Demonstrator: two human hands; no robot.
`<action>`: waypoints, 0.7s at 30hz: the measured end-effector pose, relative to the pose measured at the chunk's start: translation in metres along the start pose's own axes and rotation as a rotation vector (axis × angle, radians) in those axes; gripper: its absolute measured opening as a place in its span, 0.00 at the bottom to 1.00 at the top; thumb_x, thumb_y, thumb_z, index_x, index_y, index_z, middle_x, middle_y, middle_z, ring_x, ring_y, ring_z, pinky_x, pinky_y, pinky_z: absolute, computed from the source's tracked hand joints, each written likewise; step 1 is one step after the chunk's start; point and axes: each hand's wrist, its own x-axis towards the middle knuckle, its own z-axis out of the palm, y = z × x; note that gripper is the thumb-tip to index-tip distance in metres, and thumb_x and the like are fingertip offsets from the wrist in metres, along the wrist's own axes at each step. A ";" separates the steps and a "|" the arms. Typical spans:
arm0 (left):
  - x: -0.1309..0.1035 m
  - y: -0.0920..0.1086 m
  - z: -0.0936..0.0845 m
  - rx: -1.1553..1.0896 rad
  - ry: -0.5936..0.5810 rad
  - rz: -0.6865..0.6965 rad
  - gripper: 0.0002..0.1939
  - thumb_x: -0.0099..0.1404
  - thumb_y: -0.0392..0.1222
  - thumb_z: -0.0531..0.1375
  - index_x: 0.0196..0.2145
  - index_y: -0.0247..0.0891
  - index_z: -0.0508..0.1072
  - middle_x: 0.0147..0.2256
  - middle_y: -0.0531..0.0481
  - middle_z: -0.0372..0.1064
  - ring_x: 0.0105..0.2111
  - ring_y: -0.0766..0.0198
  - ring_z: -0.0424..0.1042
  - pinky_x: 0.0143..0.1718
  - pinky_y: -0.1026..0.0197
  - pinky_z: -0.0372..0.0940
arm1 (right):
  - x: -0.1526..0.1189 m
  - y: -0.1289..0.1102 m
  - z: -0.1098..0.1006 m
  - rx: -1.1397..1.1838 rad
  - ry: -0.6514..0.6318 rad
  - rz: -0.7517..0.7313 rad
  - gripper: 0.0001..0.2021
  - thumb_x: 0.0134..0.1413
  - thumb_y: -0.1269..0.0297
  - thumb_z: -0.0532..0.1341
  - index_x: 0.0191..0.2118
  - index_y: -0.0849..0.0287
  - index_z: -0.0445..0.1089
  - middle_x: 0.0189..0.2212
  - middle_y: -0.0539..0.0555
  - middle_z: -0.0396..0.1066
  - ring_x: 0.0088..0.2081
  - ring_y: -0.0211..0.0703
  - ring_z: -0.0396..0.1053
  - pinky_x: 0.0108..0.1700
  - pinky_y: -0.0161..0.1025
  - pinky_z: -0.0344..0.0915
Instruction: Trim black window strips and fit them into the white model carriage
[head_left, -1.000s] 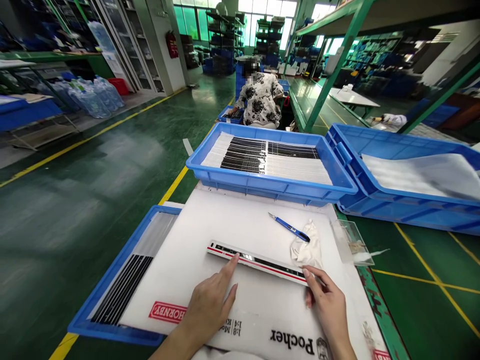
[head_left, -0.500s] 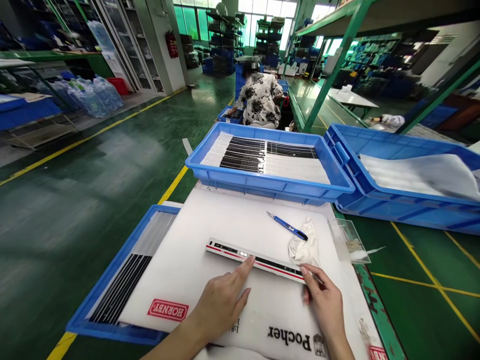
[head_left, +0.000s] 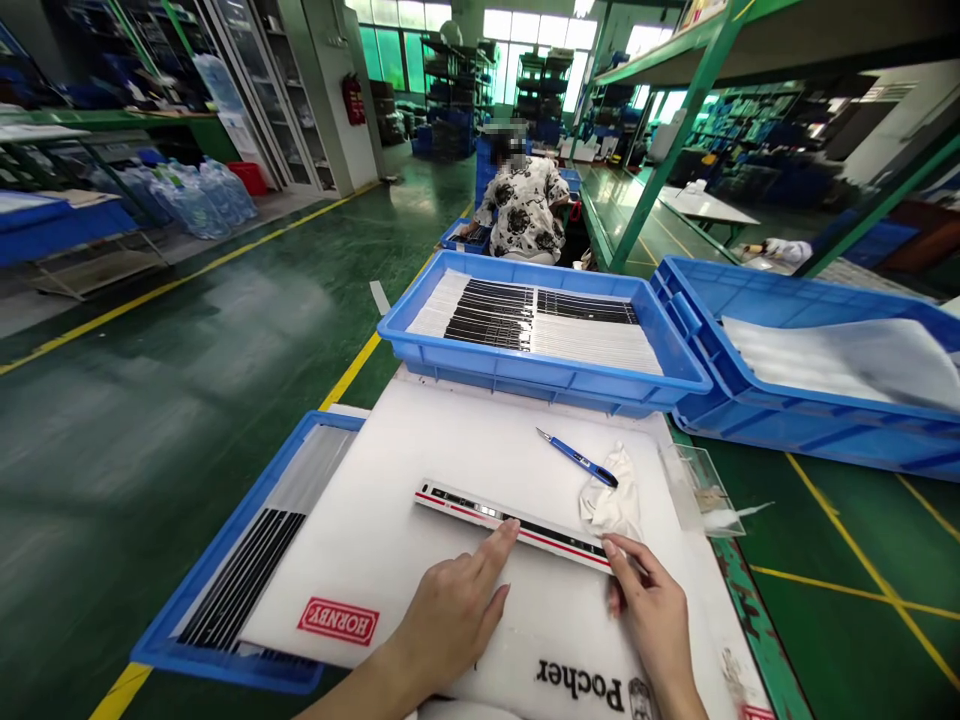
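Note:
A long white strip [head_left: 457, 503] with black windows and a red stripe, like a model train side, lies slanted on the white foam sheet [head_left: 360, 540]. The index finger of my left hand [head_left: 461, 600] rests on its middle, thumb apart from the fingers. At the strip's right end, my right hand [head_left: 651, 610] pinches it between thumb and fingers. Beyond the strip lie a blue craft knife [head_left: 576, 458] and a crumpled white cloth [head_left: 611, 505], the knife's handle end touching the cloth.
A blue tray [head_left: 540, 375] of black and white strips stands behind the foam. Another blue tray [head_left: 225, 545] sits low at left; blue crates [head_left: 817, 445] stand at right. A clear box [head_left: 705, 490] is at the right edge. A person [head_left: 529, 210] in a patterned shirt sits ahead.
My left index finger has slid slightly to the right along the strip. The whole view has shifted a little; my right hand keeps its hold on the strip's end.

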 end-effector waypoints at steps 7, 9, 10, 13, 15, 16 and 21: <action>0.003 0.006 0.006 -0.027 -0.024 0.003 0.39 0.73 0.34 0.49 0.74 0.38 0.33 0.68 0.37 0.59 0.46 0.55 0.81 0.46 0.54 0.76 | 0.000 0.000 0.002 -0.001 0.011 0.013 0.30 0.50 0.38 0.68 0.45 0.62 0.78 0.12 0.45 0.62 0.18 0.39 0.59 0.26 0.36 0.63; 0.004 0.006 0.006 -0.027 -0.034 -0.001 0.38 0.73 0.33 0.49 0.74 0.38 0.34 0.69 0.36 0.58 0.46 0.55 0.81 0.46 0.54 0.76 | 0.000 0.001 0.002 0.002 0.016 0.013 0.31 0.49 0.37 0.68 0.45 0.62 0.78 0.12 0.45 0.62 0.18 0.39 0.59 0.26 0.35 0.63; 0.004 0.006 0.007 -0.027 -0.036 -0.004 0.38 0.73 0.33 0.49 0.74 0.37 0.34 0.68 0.35 0.58 0.46 0.55 0.81 0.46 0.54 0.77 | 0.000 0.001 0.003 0.002 0.019 0.013 0.31 0.49 0.36 0.68 0.44 0.62 0.78 0.12 0.45 0.62 0.18 0.39 0.59 0.25 0.35 0.63; 0.004 0.006 0.008 -0.026 -0.029 -0.014 0.39 0.73 0.33 0.49 0.74 0.38 0.33 0.68 0.35 0.59 0.46 0.55 0.81 0.44 0.55 0.77 | 0.000 0.001 0.003 -0.001 0.023 0.011 0.31 0.48 0.35 0.68 0.44 0.62 0.79 0.12 0.45 0.61 0.18 0.39 0.59 0.25 0.35 0.63; 0.004 0.005 0.009 -0.026 -0.025 -0.011 0.38 0.73 0.33 0.49 0.74 0.38 0.33 0.68 0.35 0.59 0.45 0.55 0.81 0.44 0.55 0.77 | 0.000 0.002 0.002 -0.006 0.024 0.006 0.32 0.48 0.35 0.68 0.44 0.62 0.79 0.12 0.45 0.61 0.18 0.40 0.59 0.25 0.36 0.63; 0.003 0.005 0.009 -0.028 -0.026 -0.006 0.38 0.73 0.33 0.49 0.74 0.38 0.34 0.68 0.35 0.58 0.45 0.55 0.81 0.44 0.55 0.77 | 0.000 0.002 0.002 -0.007 0.023 0.002 0.32 0.49 0.35 0.68 0.45 0.62 0.79 0.13 0.45 0.62 0.18 0.40 0.59 0.25 0.36 0.62; 0.005 0.005 0.010 -0.041 -0.003 0.015 0.37 0.73 0.34 0.50 0.73 0.38 0.39 0.68 0.36 0.60 0.48 0.53 0.80 0.47 0.52 0.77 | -0.001 0.003 0.002 -0.006 0.012 -0.010 0.32 0.49 0.36 0.68 0.46 0.62 0.79 0.13 0.46 0.62 0.18 0.41 0.59 0.25 0.37 0.62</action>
